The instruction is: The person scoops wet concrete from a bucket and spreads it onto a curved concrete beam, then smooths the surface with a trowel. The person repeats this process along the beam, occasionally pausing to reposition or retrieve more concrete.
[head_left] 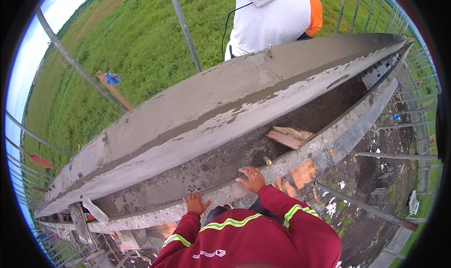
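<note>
My left hand point(195, 203) rests on the near rim point(176, 210) of a long concrete gutter, its fingers spread and nothing in them. Farther right along that rim lies my right hand point(252, 179), also with fingers apart and holding nothing. Close to the right hand, a short pale stub point(267, 161) stands at the gutter's inner edge. Just beyond it, a wooden plastering float point(290, 137) lies handle up against the near rim, apart from both hands. The gutter's far wall point(202, 108) has a smooth grey top and a patchy, paler inner face.
A person in a white shirt with an orange sleeve point(275, 19) is beyond the far wall. Metal poles point(184, 28) rise around the gutter. A whitish, elongated object point(95, 210) sits at its left end. Far below on the right is littered ground point(357, 193).
</note>
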`<control>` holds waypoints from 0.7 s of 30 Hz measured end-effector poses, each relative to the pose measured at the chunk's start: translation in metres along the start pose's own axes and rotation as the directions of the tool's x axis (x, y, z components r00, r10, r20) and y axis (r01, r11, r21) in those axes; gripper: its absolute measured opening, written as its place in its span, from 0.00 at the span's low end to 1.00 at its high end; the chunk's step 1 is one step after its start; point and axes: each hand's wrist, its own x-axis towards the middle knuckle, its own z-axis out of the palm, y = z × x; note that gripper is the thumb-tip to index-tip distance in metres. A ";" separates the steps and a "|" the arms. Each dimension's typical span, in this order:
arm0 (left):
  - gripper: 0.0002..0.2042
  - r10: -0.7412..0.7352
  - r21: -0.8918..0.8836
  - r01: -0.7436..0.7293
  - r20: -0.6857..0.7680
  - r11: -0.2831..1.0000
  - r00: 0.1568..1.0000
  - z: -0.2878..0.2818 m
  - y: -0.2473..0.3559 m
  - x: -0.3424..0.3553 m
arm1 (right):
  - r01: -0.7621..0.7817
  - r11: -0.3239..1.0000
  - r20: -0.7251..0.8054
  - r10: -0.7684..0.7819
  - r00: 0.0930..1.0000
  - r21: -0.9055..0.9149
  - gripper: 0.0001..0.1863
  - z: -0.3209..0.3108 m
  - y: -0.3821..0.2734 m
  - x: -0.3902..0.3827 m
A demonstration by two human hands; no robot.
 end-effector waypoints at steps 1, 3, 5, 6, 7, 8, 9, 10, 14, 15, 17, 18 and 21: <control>0.44 -0.043 -0.022 0.044 0.031 0.999 0.999 -0.001 0.003 -0.004 | -0.028 1.000 -0.065 0.029 0.997 0.005 0.23 -0.023 0.021 0.008; 0.44 -0.147 -0.026 0.148 0.050 0.989 0.988 -0.003 0.011 -0.006 | -0.124 0.992 -0.173 0.122 0.977 -0.004 0.20 -0.071 0.077 0.033; 0.44 -0.250 -0.036 0.252 0.050 0.967 0.967 -0.003 0.020 -0.007 | -0.278 0.942 -0.275 0.222 0.935 -0.187 0.26 -0.111 0.140 0.052; 0.44 -0.300 -0.043 0.302 0.044 0.952 0.953 -0.002 0.025 -0.010 | -0.420 0.843 -0.267 0.343 0.901 -0.336 0.30 -0.123 0.173 0.061; 0.44 -0.349 -0.026 0.350 0.047 0.936 0.936 -0.001 0.029 -0.013 | -0.449 0.814 -0.244 0.381 0.892 -0.369 0.29 -0.137 0.206 0.063; 0.45 -0.402 0.002 0.402 0.051 0.915 0.914 -0.001 0.035 -0.011 | -0.409 0.840 -0.238 0.342 0.909 -0.357 0.30 -0.147 0.238 0.070; 0.45 -0.431 0.032 0.430 0.060 0.902 0.900 0.000 0.041 -0.011 | -0.419 0.832 -0.209 0.365 0.907 -0.363 0.31 -0.156 0.264 0.071; 0.44 -0.443 0.007 0.443 0.056 0.896 0.895 -0.001 0.046 -0.012 | -0.421 0.805 -0.124 0.408 0.904 -0.418 0.32 -0.161 0.279 0.062; 0.41 -0.593 -0.003 0.597 0.117 0.802 0.797 -0.008 0.071 -0.008 | -0.501 0.681 0.350 0.718 0.602 -0.534 0.38 -0.153 0.324 0.085; 0.40 -0.622 0.013 0.624 0.096 0.782 0.777 -0.010 0.077 -0.007 | -0.418 0.730 0.394 0.659 0.641 -0.540 0.36 -0.149 0.328 0.087; 0.38 -0.692 0.028 0.693 0.098 0.720 0.715 -0.014 0.095 -0.002 | -0.331 0.750 0.429 0.619 0.658 -0.573 0.29 -0.136 0.332 0.096; 0.36 -0.699 0.009 0.701 0.083 0.713 0.710 -0.016 0.104 0.001 | -0.266 0.781 0.470 0.570 0.674 -0.565 0.27 -0.132 0.332 0.101; 0.29 -0.586 -0.321 0.545 -0.042 0.775 0.809 -0.020 0.145 0.015 | -0.123 0.864 0.505 0.395 0.767 -0.488 0.24 -0.139 0.318 0.109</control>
